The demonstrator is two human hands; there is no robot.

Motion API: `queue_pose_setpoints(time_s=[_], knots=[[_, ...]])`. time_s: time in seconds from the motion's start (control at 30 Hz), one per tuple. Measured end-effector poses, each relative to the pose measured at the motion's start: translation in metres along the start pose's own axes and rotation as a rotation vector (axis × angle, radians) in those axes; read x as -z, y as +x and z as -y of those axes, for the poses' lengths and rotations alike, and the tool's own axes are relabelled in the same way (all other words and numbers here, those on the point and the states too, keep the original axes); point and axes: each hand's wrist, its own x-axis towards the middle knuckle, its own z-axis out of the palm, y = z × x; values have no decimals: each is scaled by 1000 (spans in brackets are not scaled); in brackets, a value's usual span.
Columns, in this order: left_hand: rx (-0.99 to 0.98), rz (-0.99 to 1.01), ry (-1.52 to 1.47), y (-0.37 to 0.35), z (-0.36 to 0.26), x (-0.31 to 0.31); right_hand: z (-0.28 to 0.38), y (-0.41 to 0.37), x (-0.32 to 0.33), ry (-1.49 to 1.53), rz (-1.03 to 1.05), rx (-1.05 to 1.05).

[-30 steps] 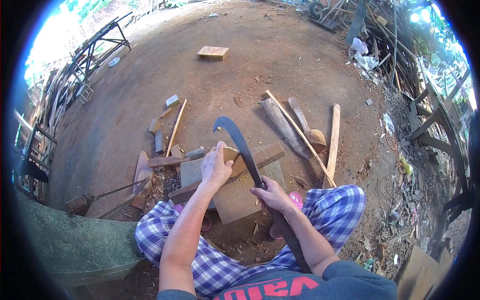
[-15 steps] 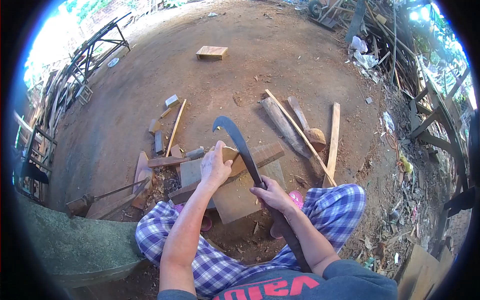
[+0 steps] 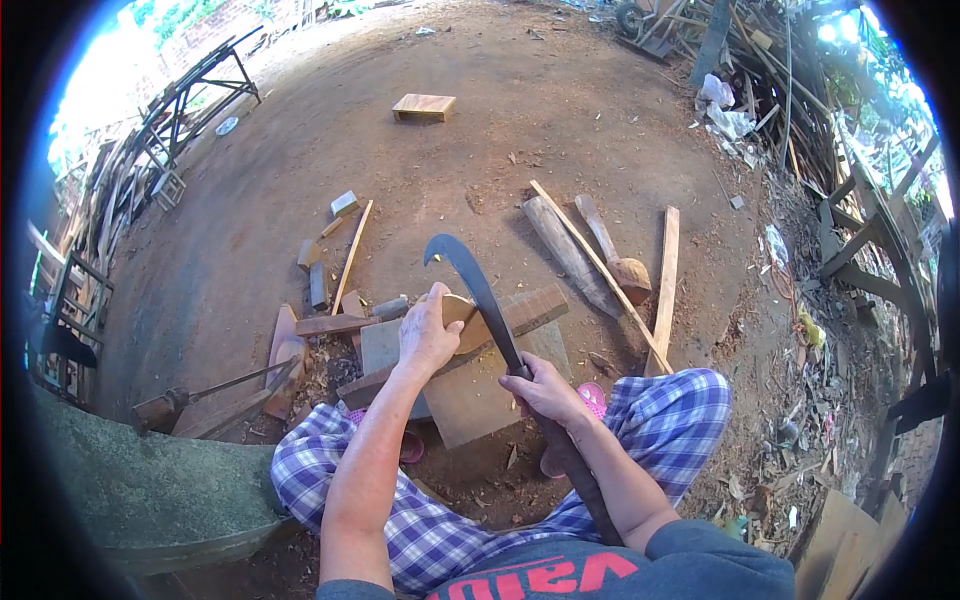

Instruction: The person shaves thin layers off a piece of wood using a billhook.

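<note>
My left hand (image 3: pixel 430 332) grips a small pale wood piece (image 3: pixel 465 322) above a thick dark wooden beam (image 3: pixel 535 308). In my right hand (image 3: pixel 545 388) is a long machete (image 3: pixel 472 275) with a hooked tip, its blade pointing up and forward beside the wood piece. The handle end runs back under my right forearm. Under the beam lies a flat board (image 3: pixel 470 400), between my feet. Whether the blade touches the wood piece I cannot tell.
A wooden mallet (image 3: pixel 628 275), a rounded log (image 3: pixel 570 252) and thin strips (image 3: pixel 667 285) lie to the right. Wood blocks (image 3: pixel 318 285) and a saw (image 3: pixel 165 408) are on the left. A small wooden box (image 3: pixel 424 106) sits farther ahead.
</note>
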Motion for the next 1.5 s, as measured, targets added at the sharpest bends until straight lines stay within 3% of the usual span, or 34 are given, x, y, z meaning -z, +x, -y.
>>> queue_pose_setpoints(time_s=[1.5], knots=[[-17, -50, 27, -2, 1, -5, -9, 5, 2, -34, 0, 6]])
